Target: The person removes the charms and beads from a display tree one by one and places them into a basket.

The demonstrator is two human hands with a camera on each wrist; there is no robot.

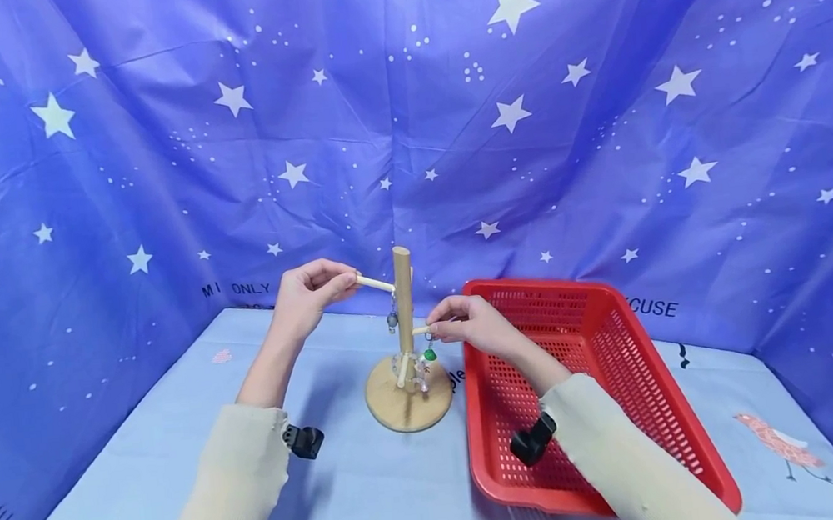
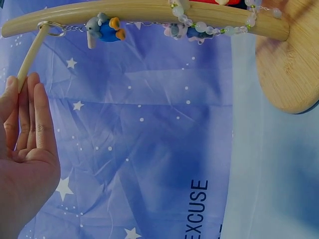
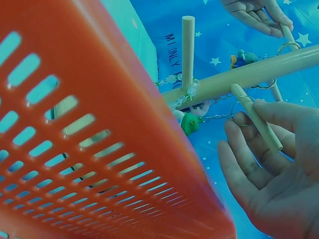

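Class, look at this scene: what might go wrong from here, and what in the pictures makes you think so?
The left hand pinches the end of an upper peg; a pull there might tip the wooden stand on its round base. The green keychain hangs at the right hand; if it is not well along the lower peg, letting go could drop it. The right sleeve crosses over the red basket and might catch its rim.

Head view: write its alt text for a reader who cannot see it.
A person's left hand pinches the end of an upper peg on a wooden stand, while the right hand is at a lower peg where a green keychain hangs. A red basket sits beside the stand, before a starry blue backdrop.
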